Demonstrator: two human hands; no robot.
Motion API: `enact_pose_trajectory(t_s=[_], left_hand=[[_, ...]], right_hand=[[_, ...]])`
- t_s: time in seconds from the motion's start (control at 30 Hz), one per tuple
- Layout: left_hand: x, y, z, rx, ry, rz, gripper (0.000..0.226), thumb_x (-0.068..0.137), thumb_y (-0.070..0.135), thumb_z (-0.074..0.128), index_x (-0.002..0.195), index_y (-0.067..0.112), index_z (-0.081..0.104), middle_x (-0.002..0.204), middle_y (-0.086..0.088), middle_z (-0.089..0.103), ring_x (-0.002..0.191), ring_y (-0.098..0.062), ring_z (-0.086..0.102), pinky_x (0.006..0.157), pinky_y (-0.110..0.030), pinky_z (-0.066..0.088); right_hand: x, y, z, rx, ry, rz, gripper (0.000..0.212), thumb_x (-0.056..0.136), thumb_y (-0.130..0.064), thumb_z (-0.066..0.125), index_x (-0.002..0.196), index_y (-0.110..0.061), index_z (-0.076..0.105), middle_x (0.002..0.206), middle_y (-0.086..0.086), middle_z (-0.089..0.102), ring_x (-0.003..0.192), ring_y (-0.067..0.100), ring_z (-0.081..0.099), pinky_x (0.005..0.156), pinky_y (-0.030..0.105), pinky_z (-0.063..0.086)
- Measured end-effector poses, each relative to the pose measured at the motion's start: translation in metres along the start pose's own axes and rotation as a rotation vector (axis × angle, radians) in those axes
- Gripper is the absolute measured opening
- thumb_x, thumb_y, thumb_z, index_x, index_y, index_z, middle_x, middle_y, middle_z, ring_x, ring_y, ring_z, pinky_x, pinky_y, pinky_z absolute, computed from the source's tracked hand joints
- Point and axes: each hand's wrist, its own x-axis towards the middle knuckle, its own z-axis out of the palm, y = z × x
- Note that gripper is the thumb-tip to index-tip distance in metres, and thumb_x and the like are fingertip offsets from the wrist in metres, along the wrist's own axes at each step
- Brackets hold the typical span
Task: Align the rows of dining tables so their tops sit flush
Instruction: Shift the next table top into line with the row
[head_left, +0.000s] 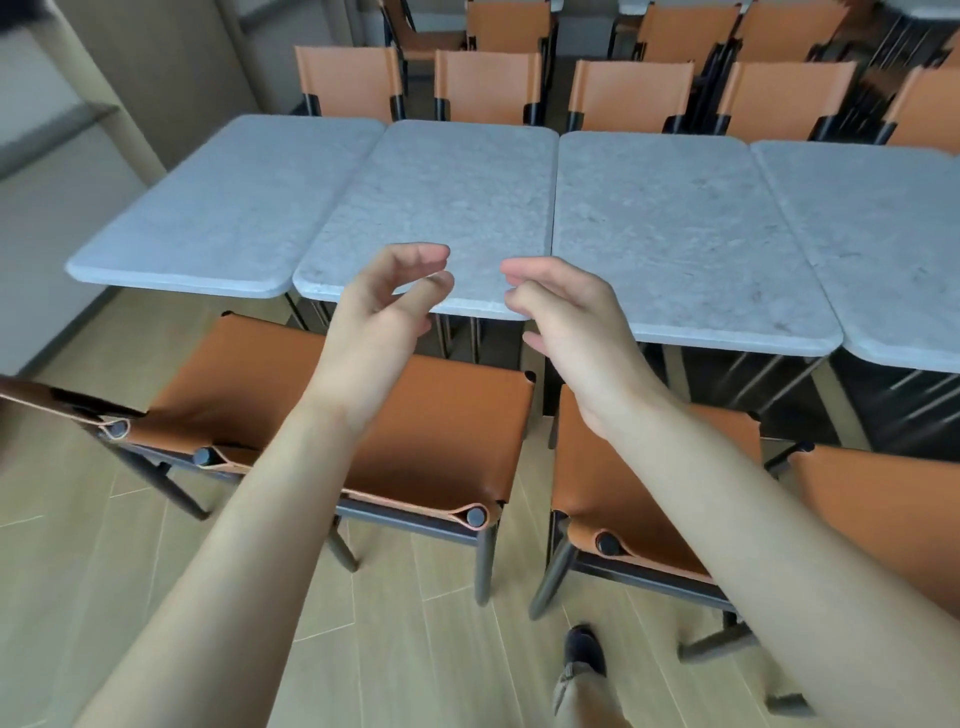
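Observation:
Several grey stone-topped dining tables stand side by side in a row. The second table (447, 208) lies straight ahead, between the leftmost table (228, 208) and a third table (670, 239); the leftmost front edge sits farther back than its neighbour's. My left hand (384, 312) hovers over the second table's front edge, fingers loosely curled, holding nothing. My right hand (566, 317) hovers just to the right of it, near the seam with the third table, also loosely curled and empty. Neither hand visibly touches a table.
Orange leather chairs with dark metal frames stand under my arms, one at the left (322, 415) and one at the right (639, 493). More orange chairs (488, 83) line the far side. A fourth table (883, 249) continues right. My foot (584, 652) is on the wood floor.

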Motion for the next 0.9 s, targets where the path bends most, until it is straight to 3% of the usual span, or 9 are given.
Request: enact_pose_trajectory(t_s=[0.2, 0.37, 0.5, 0.7, 0.8, 0.9], left_hand=[[-0.027, 0.0, -0.057, 0.005, 0.051, -0.016, 0.022, 0.099, 0.022, 0.059, 0.118, 0.026, 0.068, 0.108, 0.015, 0.064, 0.118, -0.008, 0.062, 0.101, -0.032, 0.05], [-0.029, -0.002, -0.091, 0.017, 0.095, -0.03, 0.023, 0.101, 0.024, 0.055, 0.12, 0.025, 0.067, 0.124, 0.014, 0.066, 0.12, -0.005, 0.06, 0.101, -0.029, 0.049], [-0.014, -0.012, -0.11, 0.012, 0.113, -0.077, 0.022, 0.102, 0.028, 0.053, 0.119, 0.027, 0.067, 0.126, 0.014, 0.065, 0.122, -0.005, 0.059, 0.104, -0.032, 0.049], [0.044, -0.032, -0.127, 0.076, 0.092, -0.118, 0.019, 0.102, 0.031, 0.054, 0.116, 0.029, 0.067, 0.124, 0.015, 0.065, 0.12, -0.007, 0.06, 0.092, -0.026, 0.052], [0.089, -0.038, -0.128, 0.111, 0.059, -0.146, 0.019, 0.1, 0.035, 0.056, 0.114, 0.032, 0.068, 0.123, 0.019, 0.064, 0.123, -0.006, 0.058, 0.107, -0.036, 0.046], [0.135, -0.042, -0.122, 0.135, 0.011, -0.167, 0.016, 0.098, 0.036, 0.058, 0.11, 0.035, 0.068, 0.119, 0.021, 0.065, 0.122, -0.004, 0.057, 0.11, -0.04, 0.044]], right_hand=[[-0.024, -0.003, 0.05, -0.02, -0.06, 0.005, 0.029, 0.092, -0.023, 0.059, 0.116, -0.034, 0.072, 0.12, -0.02, 0.066, 0.12, 0.002, 0.059, 0.109, 0.04, 0.047], [-0.019, 0.0, 0.07, -0.015, -0.006, 0.021, 0.027, 0.092, -0.024, 0.059, 0.113, -0.034, 0.072, 0.117, -0.02, 0.067, 0.119, 0.003, 0.06, 0.108, 0.041, 0.048], [-0.001, 0.006, 0.093, -0.02, -0.029, 0.042, 0.027, 0.095, -0.02, 0.057, 0.118, -0.029, 0.07, 0.117, -0.019, 0.066, 0.12, 0.004, 0.059, 0.109, 0.04, 0.047], [0.057, 0.016, 0.13, 0.05, -0.031, 0.087, 0.027, 0.095, -0.019, 0.057, 0.118, -0.028, 0.07, 0.118, -0.018, 0.065, 0.119, 0.002, 0.059, 0.109, 0.04, 0.047], [0.096, 0.022, 0.139, 0.078, 0.005, 0.112, 0.027, 0.095, -0.018, 0.057, 0.117, -0.028, 0.07, 0.119, -0.018, 0.065, 0.119, 0.003, 0.058, 0.109, 0.04, 0.047], [0.138, 0.03, 0.142, 0.099, 0.067, 0.142, 0.027, 0.095, -0.017, 0.055, 0.116, -0.028, 0.069, 0.121, -0.018, 0.064, 0.119, 0.001, 0.057, 0.109, 0.04, 0.047]])
